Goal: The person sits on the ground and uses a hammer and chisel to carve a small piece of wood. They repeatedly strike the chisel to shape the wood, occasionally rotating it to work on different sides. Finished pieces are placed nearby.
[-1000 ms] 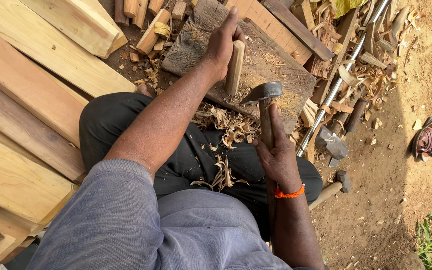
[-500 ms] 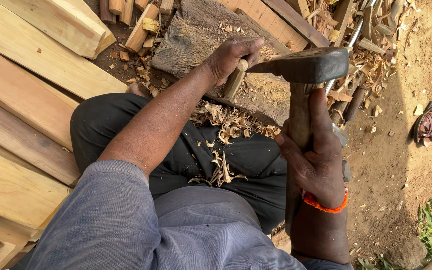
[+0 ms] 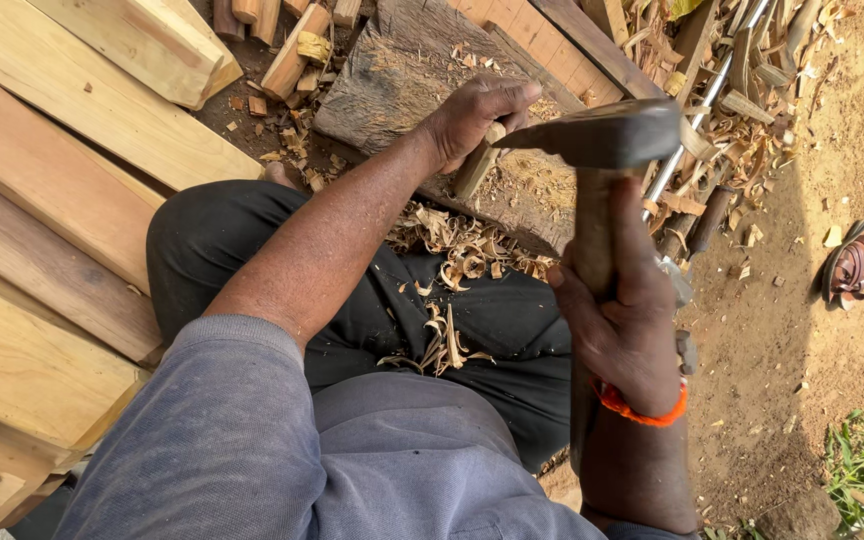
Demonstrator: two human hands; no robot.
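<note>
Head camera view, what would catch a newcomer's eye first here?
The dark metal adze head on its wooden handle, raised at centre in the right hand. Behind it the left hand steadies a pale wooden stick on a worn chopping block, with curled wood shavings on the lap.

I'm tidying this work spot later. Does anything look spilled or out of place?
Yes: curled wood shavings lie strewn over the person's dark trousers and the chopping block, and a lone sandal sits on the dirt to the right.
</note>
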